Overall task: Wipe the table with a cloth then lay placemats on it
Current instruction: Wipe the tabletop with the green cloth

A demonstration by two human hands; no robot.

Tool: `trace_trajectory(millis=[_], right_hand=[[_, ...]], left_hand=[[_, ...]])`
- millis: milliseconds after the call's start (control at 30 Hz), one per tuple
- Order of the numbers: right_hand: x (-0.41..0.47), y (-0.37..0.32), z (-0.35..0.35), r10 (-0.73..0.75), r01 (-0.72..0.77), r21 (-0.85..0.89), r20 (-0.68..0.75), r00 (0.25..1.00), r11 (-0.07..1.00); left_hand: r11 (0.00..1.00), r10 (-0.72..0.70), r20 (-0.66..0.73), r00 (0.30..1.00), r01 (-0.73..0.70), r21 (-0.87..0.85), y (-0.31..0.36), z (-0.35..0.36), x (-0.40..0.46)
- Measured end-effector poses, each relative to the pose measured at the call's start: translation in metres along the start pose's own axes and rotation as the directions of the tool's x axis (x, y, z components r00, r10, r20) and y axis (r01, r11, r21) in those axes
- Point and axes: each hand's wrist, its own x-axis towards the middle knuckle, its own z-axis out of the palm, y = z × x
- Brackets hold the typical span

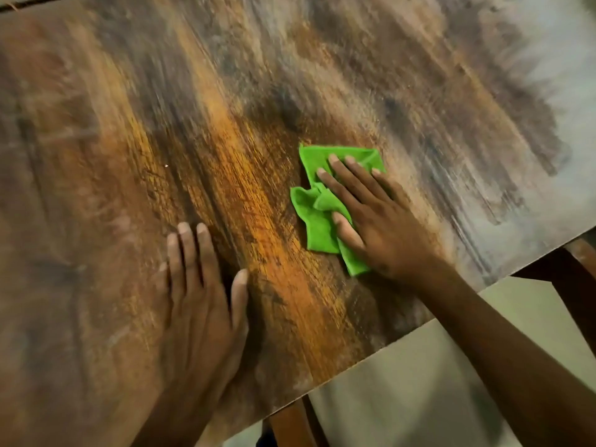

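Wooden table [135, 130]: right hand [383, 227], fingers spread, presses the green cloth [319, 201]; left hand [203, 301] lies flat beside it, fingers together. Best wiped with even, overlapping strokes.

The cloth [325, 201] lies on the counter [129, 124], under the right hand [377, 221]. The left hand [203, 304] rests flat on the counter, to the left of the cloth and nearer the front edge.

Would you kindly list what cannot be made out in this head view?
- Placemats: none in frame; whether any wait nearby is cut off by the edges.
- Table: its far and left parts are cut off, and motion blur smears the surface, so dirt or wet streaks cannot be judged.
- Cloth: the right hand covers part of it.
- Left hand: blurred; it lies flat on the table.
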Motion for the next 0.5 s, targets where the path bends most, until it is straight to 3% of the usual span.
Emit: trace_trajectory(millis=[100,200,500], right_hand=[[-0.06,0.001,0.007,0.044,-0.044,0.001,0.013,0.999,0.999],[-0.072,-0.002,0.01,0.097,-0.097,0.023,0.018,0.995,0.995],[0.033,0.042,0.001,0.07,-0.069,0.016,-0.082,0.994,0.998]], left_hand=[[0.991,0.128,-0.049,0.991,-0.13,-0.039,0.048,0.008,0.042],[0.992,0.12,-0.076,0.99,-0.123,-0.037,0.079,0.024,0.081],[0.99,0.131,-0.052,0.99,-0.128,0.056,0.083,0.04,0.084]])
